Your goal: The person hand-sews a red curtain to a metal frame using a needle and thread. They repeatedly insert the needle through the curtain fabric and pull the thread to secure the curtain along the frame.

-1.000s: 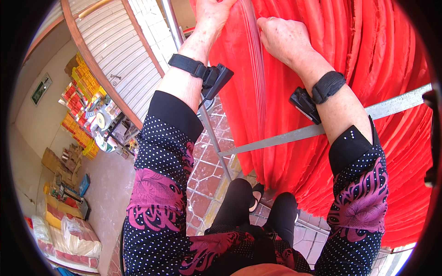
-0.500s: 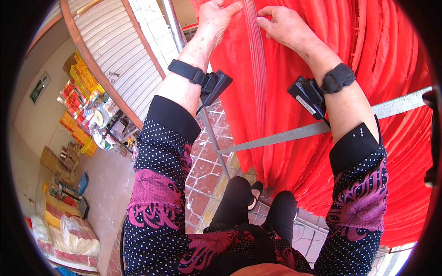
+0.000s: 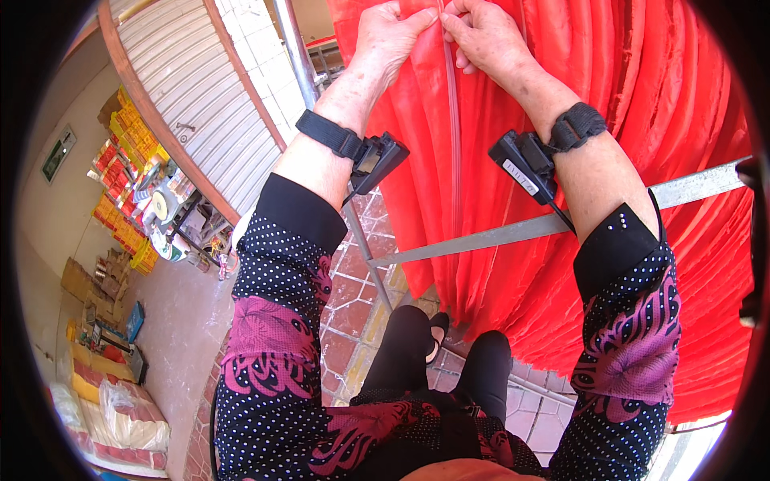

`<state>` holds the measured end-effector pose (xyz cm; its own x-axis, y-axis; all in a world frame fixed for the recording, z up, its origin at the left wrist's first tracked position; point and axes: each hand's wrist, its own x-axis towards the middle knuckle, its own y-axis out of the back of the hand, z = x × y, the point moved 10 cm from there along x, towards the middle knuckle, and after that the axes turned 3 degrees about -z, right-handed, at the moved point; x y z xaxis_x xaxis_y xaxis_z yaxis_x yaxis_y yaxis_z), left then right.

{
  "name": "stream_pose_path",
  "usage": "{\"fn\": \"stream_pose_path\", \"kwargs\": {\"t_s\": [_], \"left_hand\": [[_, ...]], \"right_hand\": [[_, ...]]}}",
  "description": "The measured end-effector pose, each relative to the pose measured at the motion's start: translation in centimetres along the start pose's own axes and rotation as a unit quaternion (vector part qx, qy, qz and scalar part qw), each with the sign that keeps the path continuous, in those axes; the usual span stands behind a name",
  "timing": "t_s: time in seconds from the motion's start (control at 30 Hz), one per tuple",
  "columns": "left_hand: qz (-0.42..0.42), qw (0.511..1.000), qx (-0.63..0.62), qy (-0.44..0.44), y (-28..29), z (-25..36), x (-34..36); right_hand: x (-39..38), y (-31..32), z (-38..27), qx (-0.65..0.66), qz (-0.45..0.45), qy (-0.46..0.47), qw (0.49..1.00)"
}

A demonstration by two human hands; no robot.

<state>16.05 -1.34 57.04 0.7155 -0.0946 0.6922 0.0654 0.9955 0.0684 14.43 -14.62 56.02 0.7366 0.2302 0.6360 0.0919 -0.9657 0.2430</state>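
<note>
Here at the top, the left hand [image 3: 387, 38] and right hand [image 3: 489, 42] meet, fingertips all but touching over a fold! The right thumb and forefinger are drawn close together, the left thumb reaches toward them; whether either pinches cloth, I cannot tell. Beneath them hangs the bright red pleated cloth [image 3: 473, 200], spreading away rightward. Each wrist carries a strapped black box-shaped device, left [image 3: 378, 164] and right [image 3: 523, 166]. Further down, a flat grey metal bar [image 3: 481, 239] slants across the cloth's front. Out left: a pale ribbed metal shutter [image 3: 172, 72], then stacked yellow-and-red boxes [image 3: 128, 128].
</note>
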Motion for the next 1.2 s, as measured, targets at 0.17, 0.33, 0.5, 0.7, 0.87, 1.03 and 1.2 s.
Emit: {"fn": "stream_pose_path", "kwargs": {"t_s": [0.17, 0.33, 0.5, 0.7, 0.87, 1.03, 1.2], "left_hand": [[0.011, 0.998, 0.019, -0.061, -1.0, 1.3, -0.2], [0.042, 0.982, 0.172, -0.060, -0.7, 2.1, -0.5], [0.044, 0.950, 0.251, -0.179, -1.7, 4.2, -1.0], [0.073, 0.922, 0.332, -0.186, -1.9, 4.4, -1.1], [0.102, 0.913, 0.338, -0.204, -1.8, 5.0, -1.7], [0.073, 0.946, 0.273, -0.157, -0.7, 3.1, -0.8], [0.070, 0.946, 0.276, -0.153, 0.7, 2.2, 0.0]], "right_hand": [[-1.1, 1.5, -4.0, -0.195, 0.112, 0.175, 0.959], [-2.0, 1.8, -4.6, -0.262, 0.112, 0.194, 0.939], [-1.2, 1.9, -4.6, -0.338, 0.132, 0.194, 0.912], [-0.8, 2.6, -4.2, -0.268, 0.129, 0.204, 0.933], [-1.1, 2.9, -4.4, -0.241, 0.142, 0.210, 0.937], [-1.1, 3.1, -4.0, -0.197, 0.129, 0.196, 0.952], [-0.8, 3.2, -3.7, -0.168, 0.130, 0.201, 0.956]]}}
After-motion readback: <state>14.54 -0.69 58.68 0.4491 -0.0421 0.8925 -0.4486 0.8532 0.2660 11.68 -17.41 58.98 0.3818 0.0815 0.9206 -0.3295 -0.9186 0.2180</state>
